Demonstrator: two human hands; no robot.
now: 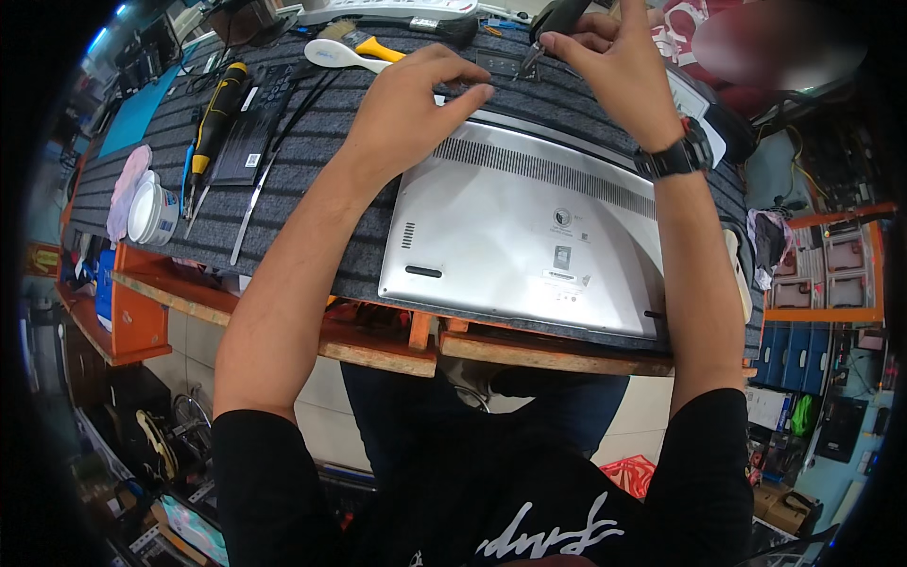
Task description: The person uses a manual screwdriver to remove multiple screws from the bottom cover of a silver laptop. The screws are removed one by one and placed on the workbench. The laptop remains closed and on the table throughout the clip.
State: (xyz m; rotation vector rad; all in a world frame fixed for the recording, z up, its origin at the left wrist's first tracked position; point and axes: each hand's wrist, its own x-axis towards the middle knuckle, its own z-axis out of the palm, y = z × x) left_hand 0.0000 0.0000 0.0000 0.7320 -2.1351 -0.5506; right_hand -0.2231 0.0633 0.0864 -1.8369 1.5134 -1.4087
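Apparently pinching a black-handled, metal-tipped tool (563, 19) in the right hand (612, 55) — best angled clear of the silver metal laptop (510, 217), underside-up on the grey, dark-striped fabric-covered counter (291, 181). Curling the left hand (406, 106), loosely open, near the laptop's far-left corner.

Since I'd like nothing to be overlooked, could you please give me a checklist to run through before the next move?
1. Laptop lying underside up on the striped mat: ok.
2. Ample room between laptop and near table edge: not ok, it lies close.
3. Left hand clear of the laptop: cannot tell, the fingers curl over its far edge.
4. Right hand gripping the black-handled tool firmly: cannot tell, partly hidden.
5. Yellow-and-black screwdriver off the laptop: ok, on the mat at left.
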